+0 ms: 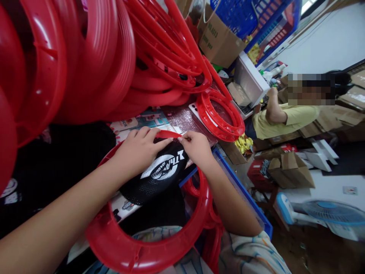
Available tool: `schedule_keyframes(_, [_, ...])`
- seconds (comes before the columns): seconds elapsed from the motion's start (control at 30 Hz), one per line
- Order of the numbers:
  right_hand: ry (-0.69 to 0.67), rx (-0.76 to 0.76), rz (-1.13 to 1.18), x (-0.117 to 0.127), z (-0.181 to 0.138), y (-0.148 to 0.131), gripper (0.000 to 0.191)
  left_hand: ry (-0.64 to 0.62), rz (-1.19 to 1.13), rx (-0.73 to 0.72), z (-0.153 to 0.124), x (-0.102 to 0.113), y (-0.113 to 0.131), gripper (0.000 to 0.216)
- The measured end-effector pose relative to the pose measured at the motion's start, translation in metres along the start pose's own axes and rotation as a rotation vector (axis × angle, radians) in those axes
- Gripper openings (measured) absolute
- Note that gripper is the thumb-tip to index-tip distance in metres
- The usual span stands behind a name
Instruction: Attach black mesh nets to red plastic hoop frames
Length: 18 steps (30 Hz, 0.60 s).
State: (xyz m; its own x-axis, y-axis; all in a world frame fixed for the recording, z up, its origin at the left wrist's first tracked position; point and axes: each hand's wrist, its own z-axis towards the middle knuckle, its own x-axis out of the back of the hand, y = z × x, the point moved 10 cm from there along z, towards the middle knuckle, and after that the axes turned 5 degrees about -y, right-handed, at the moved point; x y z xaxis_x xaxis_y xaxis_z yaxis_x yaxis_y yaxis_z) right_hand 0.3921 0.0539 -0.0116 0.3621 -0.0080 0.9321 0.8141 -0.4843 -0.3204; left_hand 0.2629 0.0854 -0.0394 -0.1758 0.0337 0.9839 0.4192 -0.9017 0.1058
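Note:
A large red plastic ring [134, 247] lies in front of me, and both my forearms reach over it. A black mesh piece with white lettering [159, 173] sits inside the ring's far side. My left hand [137, 150] presses on top of the mesh, with its fingers pinching the ring's far edge [168, 134]. My right hand [196, 146] pinches the same red edge from the right, thumb and fingers pressed together.
Stacks of red rings [85, 61] hang at the upper left, and another pile of red rings [221, 114] lies beyond my hands. Cardboard boxes [218, 40], a blue crate [242, 15] and a floor fan [327, 213] surround the spot. A person in a yellow shirt [288, 118] sits at the right.

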Motion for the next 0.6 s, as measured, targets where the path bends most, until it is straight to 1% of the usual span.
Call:
schedule_keyframes(0.27, [-0.008, -0.008, -0.047, -0.0001, 0.0034, 0.0003, 0.016, -0.018, -0.013, 0.007, 0.0026, 0.0005, -0.001, 0.048])
schedule_keyframes(0.6, [-0.021, 0.034, -0.037, 0.0004, 0.002, -0.0029, 0.012, -0.017, -0.011, 0.014, 0.001, 0.0011, 0.0001, 0.046])
